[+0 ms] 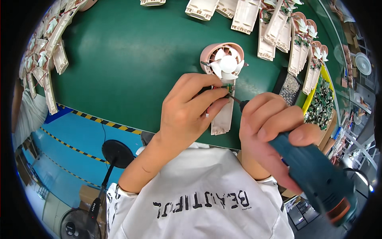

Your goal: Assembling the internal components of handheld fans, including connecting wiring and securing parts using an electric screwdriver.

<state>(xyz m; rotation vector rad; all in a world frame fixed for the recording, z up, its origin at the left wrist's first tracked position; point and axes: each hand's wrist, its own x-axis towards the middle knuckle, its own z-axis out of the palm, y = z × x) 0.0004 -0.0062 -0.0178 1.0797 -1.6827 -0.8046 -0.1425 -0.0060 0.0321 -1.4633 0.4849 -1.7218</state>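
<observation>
A half-built handheld fan lies on the green work table [119, 51], its round pinkish head holding white blades [229, 63]. Its open beige handle shell [222, 119] points toward me. My left hand [185, 105] pinches a small green circuit board [229, 86] at the top of that shell, with red wires beside the fingers. The fingertips partly hide the board. Wrapped around a dark teal electric screwdriver [318, 171], my right hand [270, 123] is closed. The screwdriver's bit reaches the board beside my left fingertips; a screw cannot be made out.
Similar fan shells [49, 59] are heaped at the left, and more shells [246, 16] line the far right. A black tray of small screws [289, 89] stands right of the fan, beside a yellow bin of circuit boards [320, 99]. Striped tape marks the table's near-left edge.
</observation>
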